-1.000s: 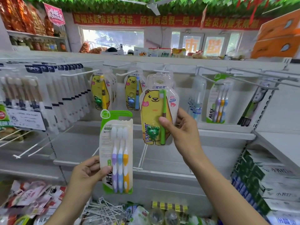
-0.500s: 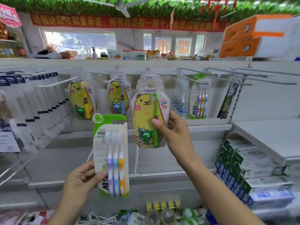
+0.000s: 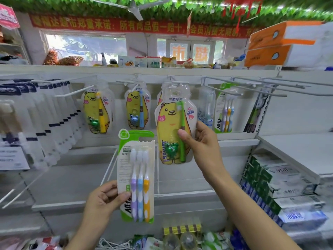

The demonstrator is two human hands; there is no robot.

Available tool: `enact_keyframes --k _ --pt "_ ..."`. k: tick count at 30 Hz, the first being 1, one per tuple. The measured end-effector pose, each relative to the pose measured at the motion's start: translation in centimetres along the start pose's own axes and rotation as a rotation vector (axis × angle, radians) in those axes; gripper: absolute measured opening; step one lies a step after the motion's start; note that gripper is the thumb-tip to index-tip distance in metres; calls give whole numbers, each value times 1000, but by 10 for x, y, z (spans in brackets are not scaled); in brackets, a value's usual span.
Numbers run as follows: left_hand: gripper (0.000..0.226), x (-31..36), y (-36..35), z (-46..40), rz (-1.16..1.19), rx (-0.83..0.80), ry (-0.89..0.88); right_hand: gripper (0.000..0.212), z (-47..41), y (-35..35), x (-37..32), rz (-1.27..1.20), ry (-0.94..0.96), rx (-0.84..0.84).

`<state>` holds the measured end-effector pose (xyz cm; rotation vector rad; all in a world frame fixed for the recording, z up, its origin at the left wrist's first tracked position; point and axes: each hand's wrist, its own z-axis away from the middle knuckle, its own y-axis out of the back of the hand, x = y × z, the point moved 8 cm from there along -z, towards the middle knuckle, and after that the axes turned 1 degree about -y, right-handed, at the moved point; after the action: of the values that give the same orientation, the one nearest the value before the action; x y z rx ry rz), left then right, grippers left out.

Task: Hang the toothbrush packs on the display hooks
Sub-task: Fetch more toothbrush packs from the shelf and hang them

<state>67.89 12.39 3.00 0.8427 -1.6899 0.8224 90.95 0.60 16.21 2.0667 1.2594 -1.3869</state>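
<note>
two packs in hand. right hand (image 3: 201,141): thumb pressed on the front, fingers curled behind the right edge, pinching the yellow bear toothbrush pack (image 3: 173,127) with its green brush and frog charm. the pack is held upright, its clear top raised to the white hook (image 3: 175,82) on the rail; whether the hole is already over the hook cannot be told. left hand (image 3: 106,197): thumb across the lower left front, fingers wrapped behind, holding the green three-brush pack (image 3: 137,175) upright, below and left of the bear pack, on no hook; purple, blue and yellow brushes show through its blister.

placed from the bear pack: just left on the rail, a hung bear pack with blue brush (image 3: 137,109); further left, a hung bear pack with yellow brush (image 3: 97,110); far left, rows of white-and-navy packs (image 3: 54,114) on hooks. just right, a clear pack (image 3: 207,107), then a hung three-brush pack (image 3: 225,109) of the same green make. beyond that, bare grey hooks (image 3: 261,87) reach forward. low to the right, stacked toothpaste boxes (image 3: 281,184). above, a top shelf (image 3: 162,69) with small goods, a red banner (image 3: 126,24), orange cartons (image 3: 279,44) at right.
</note>
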Motion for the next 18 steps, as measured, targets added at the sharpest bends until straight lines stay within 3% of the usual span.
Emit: enact_keyframes --k 2,4,8,11,14,18 --pt "21 -3 -1 2 -2 -34 12 22 0 -4 -1 -13 4 -9" --pt "52 3 0 5 -15 -45 3 21 1 -6 1 -35 0 -9" --pt "34 7 2 6 -4 -35 -5 21 8 -3 5 -83 10 24" --pt "48 4 6 7 -18 -22 -21 29 17 0 3 -175 32 41" --pt "22 2 9 8 -10 16 -13 31 21 2 -2 -206 64 56" --pt "37 -5 10 7 -5 26 1 23 17 0 2 -155 32 42"
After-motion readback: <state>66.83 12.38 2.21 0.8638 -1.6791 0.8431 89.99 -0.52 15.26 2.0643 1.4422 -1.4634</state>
